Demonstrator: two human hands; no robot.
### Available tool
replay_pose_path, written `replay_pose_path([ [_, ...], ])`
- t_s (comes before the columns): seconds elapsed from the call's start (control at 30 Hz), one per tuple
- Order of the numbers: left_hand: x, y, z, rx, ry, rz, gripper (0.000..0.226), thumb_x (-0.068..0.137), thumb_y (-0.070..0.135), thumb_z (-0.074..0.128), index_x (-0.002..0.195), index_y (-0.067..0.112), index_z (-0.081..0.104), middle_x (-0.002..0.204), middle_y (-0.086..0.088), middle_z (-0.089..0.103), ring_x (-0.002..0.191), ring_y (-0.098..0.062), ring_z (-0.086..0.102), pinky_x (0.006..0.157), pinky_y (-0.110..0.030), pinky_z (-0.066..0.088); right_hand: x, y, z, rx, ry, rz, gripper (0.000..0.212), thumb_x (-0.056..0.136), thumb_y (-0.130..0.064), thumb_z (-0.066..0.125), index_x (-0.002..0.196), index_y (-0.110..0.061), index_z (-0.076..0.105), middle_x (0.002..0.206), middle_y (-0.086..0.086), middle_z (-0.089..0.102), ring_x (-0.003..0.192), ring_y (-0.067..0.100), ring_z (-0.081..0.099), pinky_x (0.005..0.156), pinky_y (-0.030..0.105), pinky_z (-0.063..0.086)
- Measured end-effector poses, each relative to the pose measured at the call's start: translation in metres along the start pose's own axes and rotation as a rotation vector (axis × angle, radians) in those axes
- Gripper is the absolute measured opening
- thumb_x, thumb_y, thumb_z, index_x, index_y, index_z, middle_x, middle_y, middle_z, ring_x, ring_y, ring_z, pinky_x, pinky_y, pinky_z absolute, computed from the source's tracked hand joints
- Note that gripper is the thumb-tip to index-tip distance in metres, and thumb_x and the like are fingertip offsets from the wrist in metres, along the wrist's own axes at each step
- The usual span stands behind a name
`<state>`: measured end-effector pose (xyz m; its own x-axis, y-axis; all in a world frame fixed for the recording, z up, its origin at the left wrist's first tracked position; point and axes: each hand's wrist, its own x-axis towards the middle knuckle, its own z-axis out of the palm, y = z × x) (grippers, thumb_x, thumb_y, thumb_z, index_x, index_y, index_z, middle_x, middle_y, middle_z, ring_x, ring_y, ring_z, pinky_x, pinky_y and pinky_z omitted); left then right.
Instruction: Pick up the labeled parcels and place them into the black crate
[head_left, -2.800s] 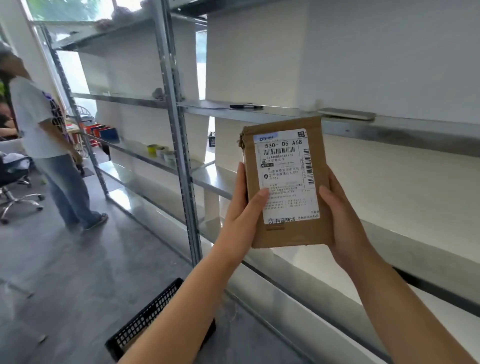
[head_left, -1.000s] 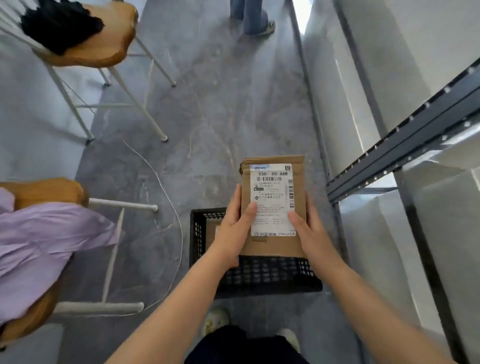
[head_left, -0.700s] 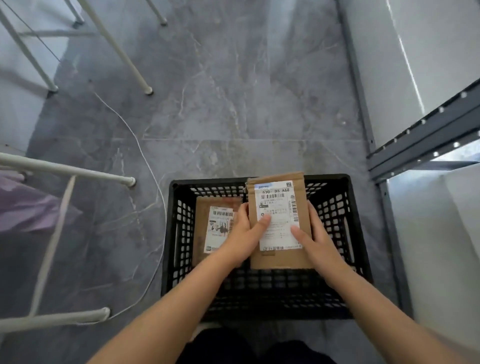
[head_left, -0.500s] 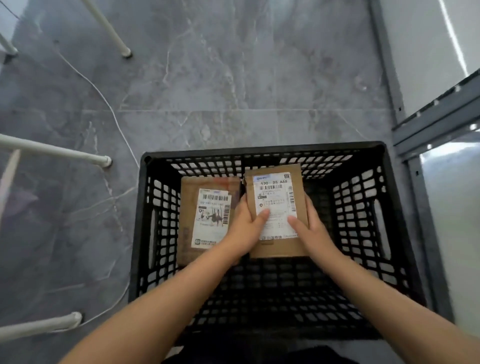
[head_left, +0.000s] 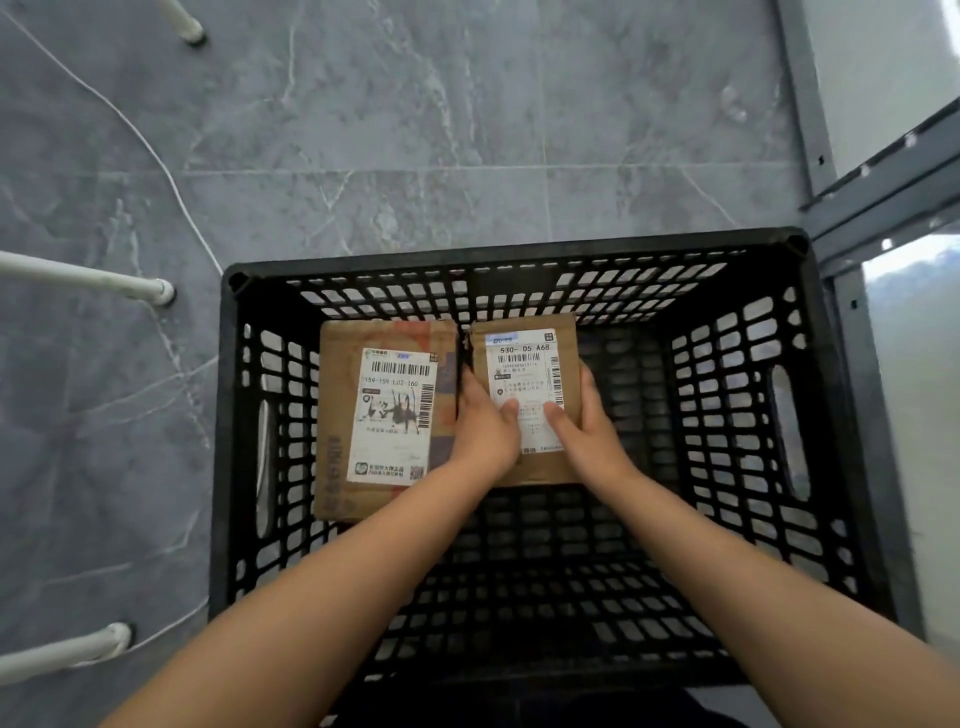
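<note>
A black lattice crate (head_left: 519, 257) stands on the grey floor right below me. Inside it, at the left, a brown parcel (head_left: 343, 415) with a white label lies flat. Beside it on the right is a smaller brown parcel (head_left: 524, 358) labelled "530-05 A68", low inside the crate. My left hand (head_left: 480, 428) grips its left edge with the thumb on the label. My right hand (head_left: 587, 431) grips its right edge, thumb also on the label. Whether this parcel touches the crate's bottom I cannot tell.
White chair legs (head_left: 88, 275) stand on the floor at the left, with a thin white cable (head_left: 156, 156) running past them. A grey metal shelf frame (head_left: 878, 192) rises close to the crate's right side. Grey marble floor (head_left: 415, 130) lies beyond the crate.
I turned from the shelf to look down at the crate. Both hands lowered the labelled parcel from chest height into the crate, beside the parcel lying there.
</note>
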<state>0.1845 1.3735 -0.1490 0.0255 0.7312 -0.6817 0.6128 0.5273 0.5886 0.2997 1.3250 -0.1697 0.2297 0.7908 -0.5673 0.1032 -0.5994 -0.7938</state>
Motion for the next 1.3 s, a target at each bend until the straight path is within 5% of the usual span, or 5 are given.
replay_pose_path([
  [0.37,-0.021,-0.001,-0.018,0.16,-0.094,0.291,0.093,0.092,0.017,0.058,0.148,0.009,-0.015,0.16,-0.006,-0.015,0.146,-0.015,-0.013,0.11,-0.019,-0.007,0.001,-0.01,-0.004,-0.059,0.007,0.102,0.077,0.094,-0.026,0.051,0.15,-0.029,-0.003,0.157,0.007,0.014,0.142,0.022,0.022,0.115,0.041,0.024],
  [0.53,-0.056,0.047,-0.063,-0.067,-0.165,0.253,0.051,0.097,0.018,0.051,0.144,0.015,0.033,0.145,0.0,0.042,0.137,-0.016,0.036,0.106,-0.023,0.033,-0.033,-0.059,-0.017,-0.018,0.127,0.118,0.071,0.094,-0.025,0.053,0.15,-0.025,0.008,0.157,0.006,0.017,0.142,0.019,0.02,0.113,0.035,0.022],
  [0.7,-0.141,0.118,-0.151,-0.198,-0.096,0.235,0.023,0.098,0.018,0.048,0.119,0.026,0.056,0.115,0.011,0.065,0.109,-0.005,0.058,0.081,-0.013,0.042,-0.118,-0.174,-0.059,0.063,0.124,0.079,0.041,0.096,-0.012,0.046,0.136,-0.015,0.044,0.134,0.002,0.053,0.105,-0.003,0.051,0.078,-0.002,0.038],
  [0.83,-0.228,0.194,-0.219,-0.224,-0.087,0.331,0.02,0.098,0.019,0.049,0.104,0.037,0.056,0.107,0.018,0.065,0.107,-0.006,0.06,0.089,-0.021,0.046,-0.198,-0.294,-0.108,0.13,0.173,-0.005,0.026,0.095,-0.009,0.046,0.114,-0.022,0.057,0.111,-0.004,0.065,0.101,0.003,0.06,0.09,0.02,0.046],
  [1.3,-0.54,0.503,-0.378,-0.215,-0.297,0.832,0.018,0.096,0.01,0.052,0.108,0.022,0.058,0.098,0.007,0.066,0.086,-0.004,0.062,0.071,-0.007,0.045,-0.483,-0.668,-0.249,0.231,0.34,-0.448,0.025,0.095,-0.012,0.045,0.096,-0.03,0.063,0.089,-0.012,0.072,0.08,0.003,0.068,0.077,0.023,0.049],
])
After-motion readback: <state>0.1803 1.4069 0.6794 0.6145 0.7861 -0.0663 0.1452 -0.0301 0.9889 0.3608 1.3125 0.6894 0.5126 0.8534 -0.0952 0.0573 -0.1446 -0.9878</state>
